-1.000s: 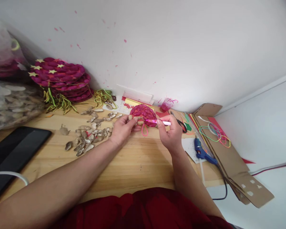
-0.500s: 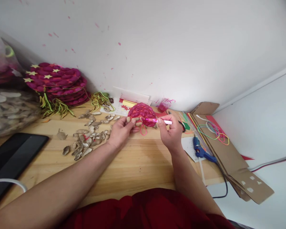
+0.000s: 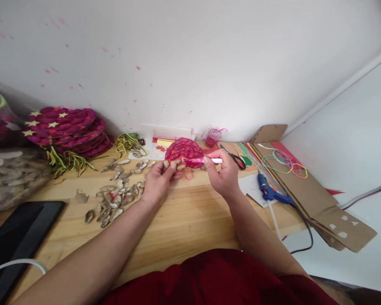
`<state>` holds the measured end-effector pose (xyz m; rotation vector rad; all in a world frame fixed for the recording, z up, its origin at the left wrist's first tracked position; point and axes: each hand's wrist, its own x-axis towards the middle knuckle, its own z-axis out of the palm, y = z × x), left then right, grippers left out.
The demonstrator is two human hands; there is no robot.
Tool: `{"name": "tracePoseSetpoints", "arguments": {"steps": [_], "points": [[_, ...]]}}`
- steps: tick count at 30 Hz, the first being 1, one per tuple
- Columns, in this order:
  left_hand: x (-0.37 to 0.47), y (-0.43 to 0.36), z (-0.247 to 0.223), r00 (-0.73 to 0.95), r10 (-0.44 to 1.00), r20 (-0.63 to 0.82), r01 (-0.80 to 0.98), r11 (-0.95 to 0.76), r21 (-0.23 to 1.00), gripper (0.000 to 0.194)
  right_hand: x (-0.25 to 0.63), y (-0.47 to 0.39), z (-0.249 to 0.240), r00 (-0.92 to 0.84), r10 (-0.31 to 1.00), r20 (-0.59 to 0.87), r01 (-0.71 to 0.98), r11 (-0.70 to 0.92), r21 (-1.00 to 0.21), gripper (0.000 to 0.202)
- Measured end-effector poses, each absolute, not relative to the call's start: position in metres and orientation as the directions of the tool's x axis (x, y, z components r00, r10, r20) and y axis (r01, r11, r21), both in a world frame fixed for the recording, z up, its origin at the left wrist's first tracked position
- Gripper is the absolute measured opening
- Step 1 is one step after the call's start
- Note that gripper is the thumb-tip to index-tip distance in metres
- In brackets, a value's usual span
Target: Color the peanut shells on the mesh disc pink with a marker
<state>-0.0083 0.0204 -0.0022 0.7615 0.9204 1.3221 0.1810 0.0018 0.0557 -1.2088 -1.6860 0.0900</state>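
Note:
My left hand (image 3: 161,178) grips the lower left edge of a round plaque covered in peanut shells (image 3: 184,148), its thumb in front and fingers behind. Most of those shells are wet magenta; a few at the lower left are still bare tan. A pink cord loop (image 3: 188,173) hangs from the plaque's lower edge. In my right hand (image 3: 221,171) is a white-handled paintbrush (image 3: 213,160), pinched between thumb and fingers. Its magenta-stained tip touches the shells near the bare ones. Behind the plaque stands a clear cup of magenta paint (image 3: 213,137).
Loose peanut shells (image 3: 114,197) lie left of my hands, near a black tablet (image 3: 22,237). Finished magenta plaques (image 3: 70,131) are stacked behind, beside a bag of shells (image 3: 15,178). On the right are scissors (image 3: 239,161), a blue glue gun (image 3: 271,192) and cardboard (image 3: 307,190).
The camera view has tilted up and shifted slightly to the right. Both hands keep their holds, and the brush tip has stayed at the plaque's lower shells.

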Motion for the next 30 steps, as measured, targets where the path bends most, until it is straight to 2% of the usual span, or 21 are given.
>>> {"name": "tracePoseSetpoints", "arguments": {"steps": [18,30], "points": [[-0.01,0.017,0.0,0.04,0.995,-0.09,-0.308,0.098,0.946,0.049,0.185,0.007,0.048,0.013,0.773,0.635,0.656,0.472,-0.588,0.014],[-0.011,0.02,-0.009,-0.009,0.998,-0.062,-0.292,0.057,0.955,0.051,0.182,0.004,0.053,0.028,0.76,0.649,0.624,0.494,-0.605,0.013]]}}
